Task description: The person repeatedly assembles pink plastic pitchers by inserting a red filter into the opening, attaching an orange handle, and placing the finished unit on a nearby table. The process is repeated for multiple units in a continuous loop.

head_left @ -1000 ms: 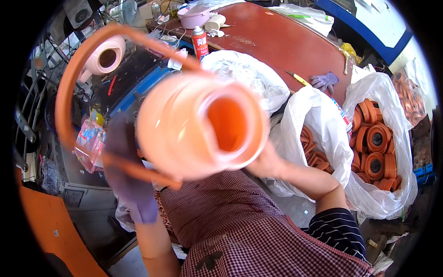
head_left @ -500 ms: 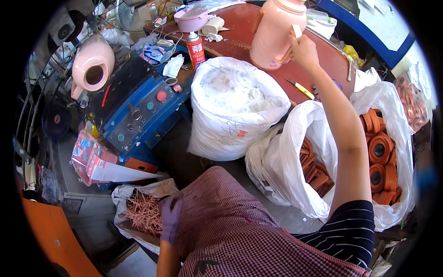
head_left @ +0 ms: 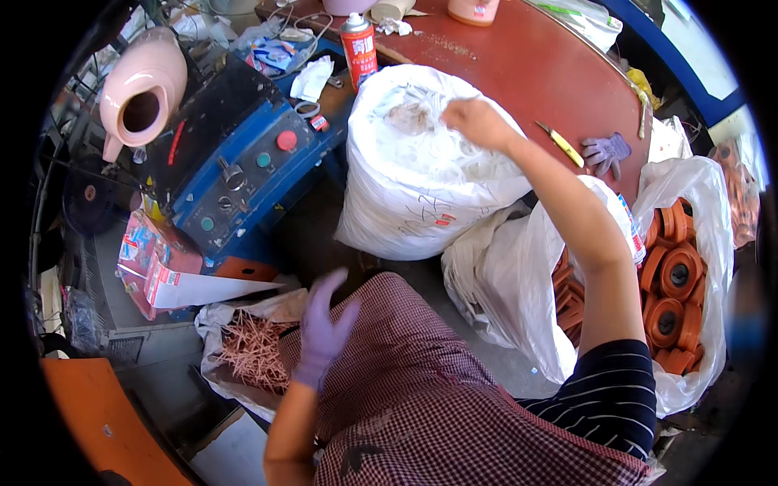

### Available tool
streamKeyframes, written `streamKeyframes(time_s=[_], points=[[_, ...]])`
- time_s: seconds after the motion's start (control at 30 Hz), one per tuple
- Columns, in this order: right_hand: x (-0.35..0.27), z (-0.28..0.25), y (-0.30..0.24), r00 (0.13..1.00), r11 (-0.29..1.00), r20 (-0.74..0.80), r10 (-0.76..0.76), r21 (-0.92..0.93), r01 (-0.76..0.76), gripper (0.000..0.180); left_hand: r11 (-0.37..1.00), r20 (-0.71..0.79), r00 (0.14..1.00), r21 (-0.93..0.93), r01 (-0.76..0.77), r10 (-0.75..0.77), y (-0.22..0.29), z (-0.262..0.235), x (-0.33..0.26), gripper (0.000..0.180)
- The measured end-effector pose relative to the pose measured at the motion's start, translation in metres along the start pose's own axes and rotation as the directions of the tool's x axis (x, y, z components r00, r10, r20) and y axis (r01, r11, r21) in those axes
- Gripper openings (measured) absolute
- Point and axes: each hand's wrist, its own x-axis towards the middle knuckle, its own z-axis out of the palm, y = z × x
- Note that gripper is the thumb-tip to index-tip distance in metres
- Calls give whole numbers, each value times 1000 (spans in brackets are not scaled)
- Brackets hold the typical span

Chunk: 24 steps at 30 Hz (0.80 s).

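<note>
My right hand (head_left: 480,124), bare, is over the mouth of a large white woven sack (head_left: 421,223) full of clear plastic rings (head_left: 454,166). Its fingers curl downward among the rings, and what they hold, if anything, is hidden. My left hand (head_left: 326,336) wears a purple glove and is raised beside my checked apron (head_left: 405,324) with its fingers spread, holding nothing. Near it sits a bag of thin pink plastic strips (head_left: 250,350). The base of a pink jug (head_left: 474,10) stands on the red table, cut off by the upper edge.
A pink jug body (head_left: 150,77) sits at the blue machine (head_left: 243,174) with buttons on the left. A yellow cutter (head_left: 561,144) and a purple glove (head_left: 606,151) lie on the red table (head_left: 510,69). Sacks of orange-brown parts (head_left: 679,271) stand right. A spray can (head_left: 359,50) is behind the sack.
My right hand has let go of the pink jug's handle and come back to the sack of rings. My left hand has risen and spread its fingers. The view has shifted.
</note>
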Motion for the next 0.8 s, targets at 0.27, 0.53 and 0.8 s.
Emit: streamKeyframes(time_s=[0.27, 0.53, 0.8], points=[[-124, 51, -29, 939, 969, 342, -32, -220, 114, 31, 614, 281, 819, 553, -564, 500, 26, 84, 181, 69], [-111, -78, 116, 899, 740, -273, 341, -512, -436, 30, 792, 157, 896, 423, -441, 416, -68, 78, 156, 32], [-119, -57, 140, 716, 466, -302, 629, -591, -659, 32, 863, 157, 929, 344, -370, 336, -43, 77, 154, 47]])
